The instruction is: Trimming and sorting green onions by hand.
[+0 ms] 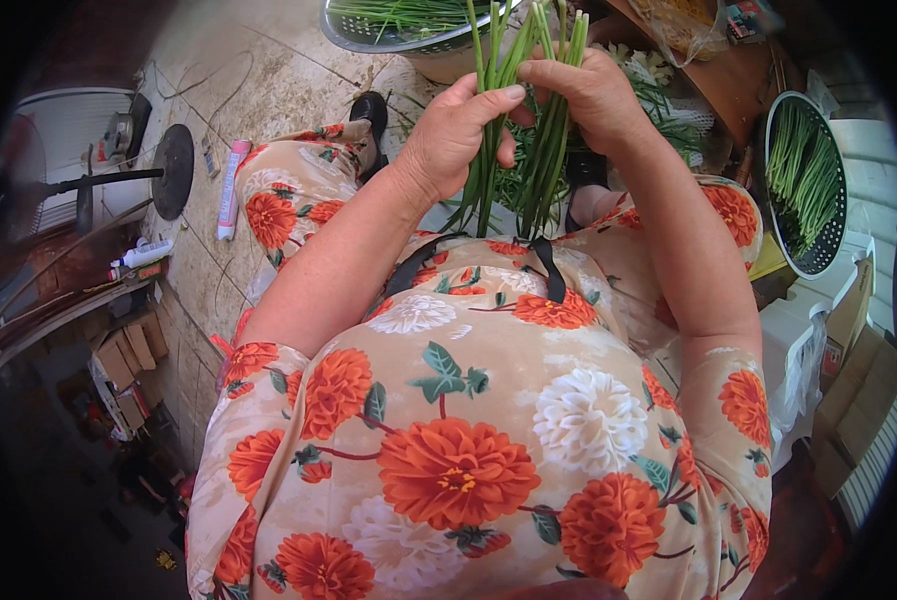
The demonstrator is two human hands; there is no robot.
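Two small bundles of long green stems, which look like garlic chives, hang side by side in front of my lap. My left hand grips the left bundle, its thumb laid across the stems. Around the right bundle my right hand is closed, its thumb towards the left one. The pale cut ends point away from me and the darker leaf ends lie towards my lap. Loose green leaves lie on the floor below, partly hidden by the hands and stems.
A steel colander of green stems stands ahead; another perforated bowl of them is at right. Beside my left leg lies a pink-and-blue tube, near a round black stand base. White containers and cardboard are at right.
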